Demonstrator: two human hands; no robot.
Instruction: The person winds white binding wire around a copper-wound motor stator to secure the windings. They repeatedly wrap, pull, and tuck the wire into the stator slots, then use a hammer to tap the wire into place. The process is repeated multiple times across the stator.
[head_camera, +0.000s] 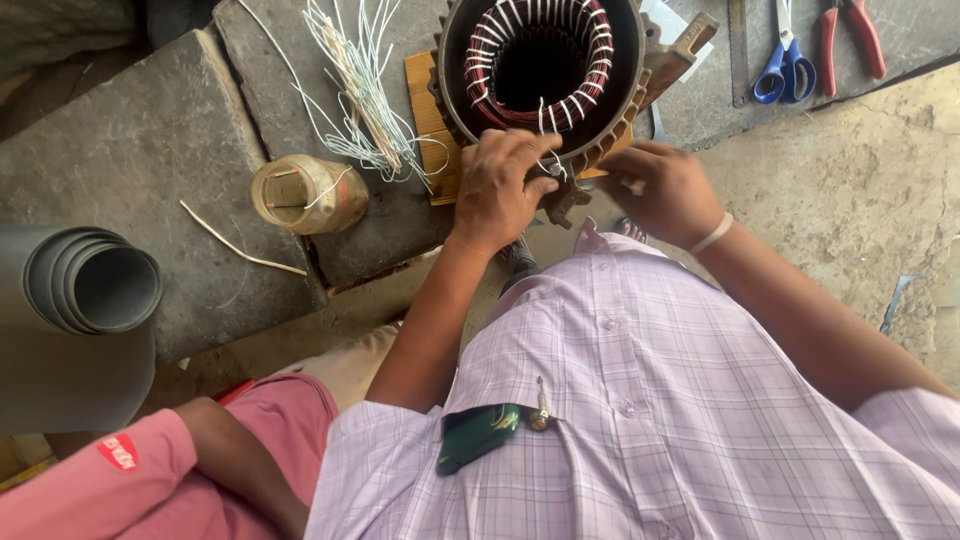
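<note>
A round motor stator (540, 75) stands on end near the top middle of the view, its bore opening straight up toward the camera, so its long axis runs vertical; dark red copper windings (590, 85) tied with white lacing ring the dark bore; its toothed metal housing overhangs the near edge of the stone slab (150, 140) that carries it. The left hand (497, 190) rests on the stator's near rim, fingers curled and pinched on a thin white lacing cord (545, 125) that rises to the windings; the right hand (662, 192), with a pale band at the wrist, sits just beside it at the rim's lower right, fingers folded under; whether its grip holds anything I cannot tell. An orange-brown board (425, 110) lies under the stator's left side; a bundle of white cords (360, 90) fans out beside it, pointing up and away; a small amber jar (308, 194) stands near the slab's front edge, with open stone to its left. A grey roll of sheet (85, 290) fills the far left. Blue-handled scissors (785, 65) and red-handled pliers (850, 35) lie well apart at top right; bare concrete floor (850, 200) opens to the right. Another person's pink sleeve (110, 480) shows at bottom left.
</note>
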